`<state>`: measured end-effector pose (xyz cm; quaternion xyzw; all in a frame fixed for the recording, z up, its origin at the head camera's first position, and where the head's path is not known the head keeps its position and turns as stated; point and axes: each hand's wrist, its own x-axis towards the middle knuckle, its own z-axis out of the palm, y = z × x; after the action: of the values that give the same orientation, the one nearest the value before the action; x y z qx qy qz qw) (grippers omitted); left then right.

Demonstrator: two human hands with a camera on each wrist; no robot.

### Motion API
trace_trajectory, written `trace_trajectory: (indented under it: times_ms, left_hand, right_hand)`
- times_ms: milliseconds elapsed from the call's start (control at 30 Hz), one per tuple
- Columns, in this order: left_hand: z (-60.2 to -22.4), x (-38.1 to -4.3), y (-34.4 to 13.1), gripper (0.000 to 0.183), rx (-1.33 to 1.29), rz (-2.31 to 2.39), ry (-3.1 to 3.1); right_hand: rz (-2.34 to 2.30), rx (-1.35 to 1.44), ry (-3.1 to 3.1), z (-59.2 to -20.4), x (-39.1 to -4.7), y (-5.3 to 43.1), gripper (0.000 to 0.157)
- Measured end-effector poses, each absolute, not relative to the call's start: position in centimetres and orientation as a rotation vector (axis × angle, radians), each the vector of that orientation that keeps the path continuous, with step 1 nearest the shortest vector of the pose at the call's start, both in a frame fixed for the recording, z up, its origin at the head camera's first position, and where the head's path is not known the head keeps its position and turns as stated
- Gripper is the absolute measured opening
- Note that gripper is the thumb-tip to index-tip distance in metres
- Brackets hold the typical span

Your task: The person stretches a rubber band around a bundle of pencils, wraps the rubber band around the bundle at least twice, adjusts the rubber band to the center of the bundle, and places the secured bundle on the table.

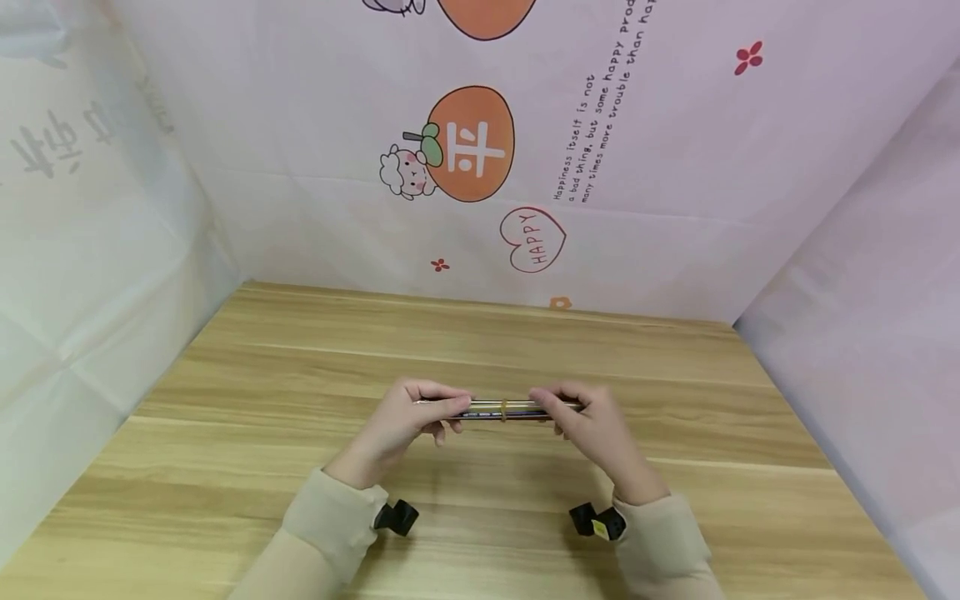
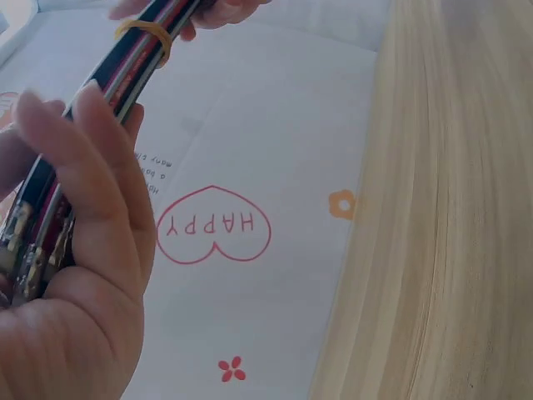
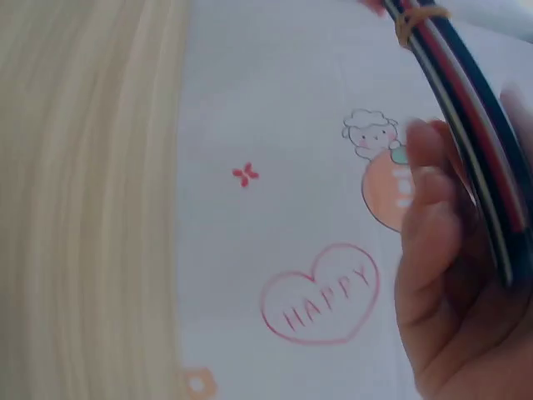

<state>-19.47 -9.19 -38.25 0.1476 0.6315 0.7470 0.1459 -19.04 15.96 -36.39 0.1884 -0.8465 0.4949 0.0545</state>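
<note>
A bundle of pencils [image 1: 483, 409], dark with red and pale stripes, lies level between both hands above the wooden table. One tan rubber band [image 1: 504, 410] circles it at about its middle. My left hand [image 1: 405, 421] grips the left end, thumb on the near side and fingers beneath. In the left wrist view, shiny metallic ends [image 2: 29, 250] of the pencils show beside that palm. At the other end, my right hand [image 1: 594, 423] holds the bundle between thumb and fingers. The dark plain ends [image 3: 510, 271] reach toward the right palm in the right wrist view.
The wood-grain table [image 1: 480, 350] spreads under both hands. A printed pale cloth [image 1: 637, 250] stands behind it, with similar cloth sides at left and right. Small black devices [image 1: 397, 517] sit at both cuffs.
</note>
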Motion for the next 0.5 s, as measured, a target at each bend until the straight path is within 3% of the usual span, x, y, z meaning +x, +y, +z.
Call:
trace_trajectory:
  times_ms: [200,500]
  left_hand:
    - [-38.2,-19.5,-9.1,0.034,0.429,2.224,1.743]
    - [-38.6,-19.6,-8.2,0.029,0.166,2.363,1.821]
  right_hand:
    - [1.898,0.317,-2.404,-37.1,-19.4,14.7,0.029]
    - [2.03,0.305,-2.103,-38.6,-18.9,12.4,0.017]
